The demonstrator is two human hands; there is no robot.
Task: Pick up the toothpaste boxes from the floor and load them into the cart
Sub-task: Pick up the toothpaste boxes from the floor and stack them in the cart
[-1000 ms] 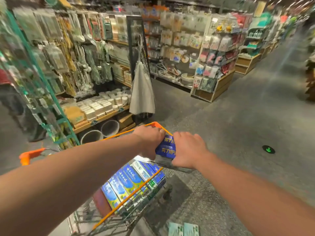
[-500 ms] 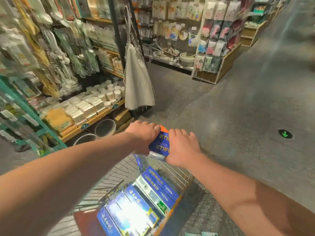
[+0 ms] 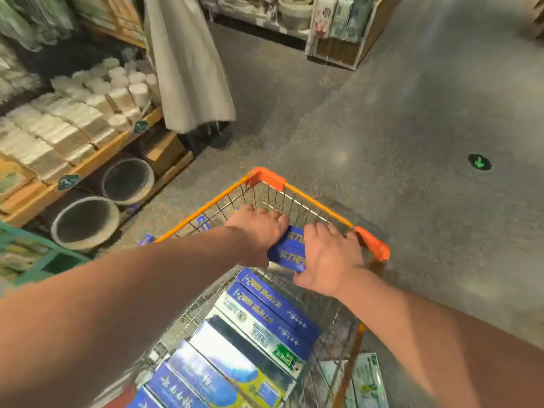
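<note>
Gripping blue toothpaste box point(image 3: 290, 249) by both ends, with left hand point(image 3: 259, 228) and right hand point(image 3: 326, 257) curling over it, inside the cart point(image 3: 266, 176) near its far orange rim; showing further boxes point(image 3: 265, 319) lying in a row in the cart's near half, pale boxes point(image 3: 368, 378) lying on the floor point(image 3: 382, 113) beside its right wall

Left grip point(image 3: 259, 228) and right grip point(image 3: 329, 257) clenched, side by side

Shiny metal wire on the cart point(image 3: 297, 201), with smooth orange plastic corners point(image 3: 266, 178). Toothpaste boxes point(image 3: 235, 357) gleam, glossy cardboard; the floor point(image 3: 397, 113) looks speckled, polished stone.
</note>
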